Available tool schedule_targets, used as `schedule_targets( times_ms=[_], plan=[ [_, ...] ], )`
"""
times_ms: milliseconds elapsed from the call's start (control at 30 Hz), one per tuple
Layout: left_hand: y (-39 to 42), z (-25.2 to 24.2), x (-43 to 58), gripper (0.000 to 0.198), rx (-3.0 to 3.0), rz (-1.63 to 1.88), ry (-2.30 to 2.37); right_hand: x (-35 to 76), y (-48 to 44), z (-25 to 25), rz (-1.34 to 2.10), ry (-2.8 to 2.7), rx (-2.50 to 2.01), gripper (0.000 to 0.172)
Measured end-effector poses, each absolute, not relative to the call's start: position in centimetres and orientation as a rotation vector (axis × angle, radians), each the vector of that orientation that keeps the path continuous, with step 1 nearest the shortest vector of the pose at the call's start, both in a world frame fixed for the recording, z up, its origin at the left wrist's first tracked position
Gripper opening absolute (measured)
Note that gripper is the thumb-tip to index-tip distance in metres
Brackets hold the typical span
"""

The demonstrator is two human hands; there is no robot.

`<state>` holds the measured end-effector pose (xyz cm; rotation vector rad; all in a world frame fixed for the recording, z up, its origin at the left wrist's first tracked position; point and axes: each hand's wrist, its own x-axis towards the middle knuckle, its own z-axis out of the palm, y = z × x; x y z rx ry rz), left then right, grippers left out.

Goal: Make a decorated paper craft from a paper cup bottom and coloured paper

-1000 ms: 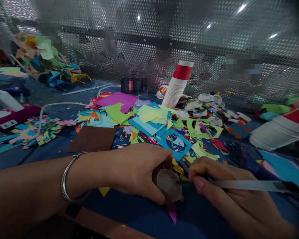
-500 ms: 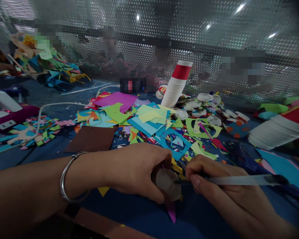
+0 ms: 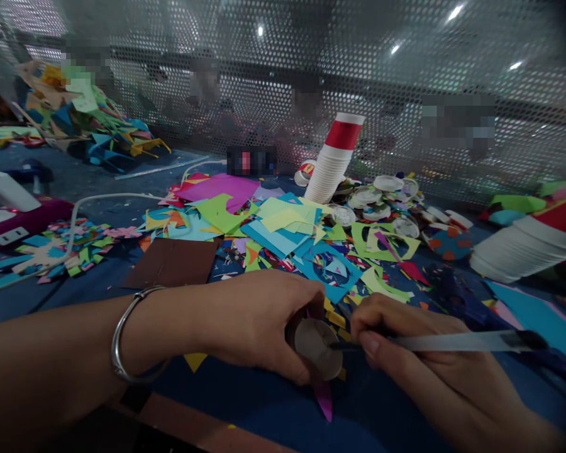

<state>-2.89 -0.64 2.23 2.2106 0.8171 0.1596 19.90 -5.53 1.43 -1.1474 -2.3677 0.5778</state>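
My left hand [image 3: 264,324], with a silver bangle [image 3: 120,346] on its wrist, is closed around a small greyish round disc [image 3: 314,358]. It may be the base of a paper cup; its sides are hidden by my fingers. A pointed purple paper piece [image 3: 324,401] sticks out below the disc and a bit shows above it. My right hand [image 3: 405,352] grips a pen [image 3: 457,341] with a clear barrel, its dark tip on the disc's face, where a thin line shows.
Paper sheets [image 3: 283,220] and scraps spread beyond my hands, beside a brown sheet [image 3: 172,263]. A stack of paper cups [image 3: 332,163] leans near cut cup bottoms [image 3: 365,196]. More stacked cups [image 3: 523,248] lie right. A power strip [image 3: 28,220] and white cable [image 3: 117,197] are left.
My hands, the disc and the pen have hardly moved. Another person's hand at the far left edge has gone out of view.
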Motion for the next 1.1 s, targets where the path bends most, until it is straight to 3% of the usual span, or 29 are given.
schedule_targets(
  times_ms=[500,1100],
  plan=[
    [-0.62,2.09,-3.04,0.04,2.189,0.196,0.78,20.37,-5.72,1.33,0.666,-2.399,-1.186,0.019],
    [-0.6,2.3,-3.08,0.042,2.249,0.168,0.789,19.95,-5.58,1.52,0.375,-2.416,-1.095,0.017]
  ],
)
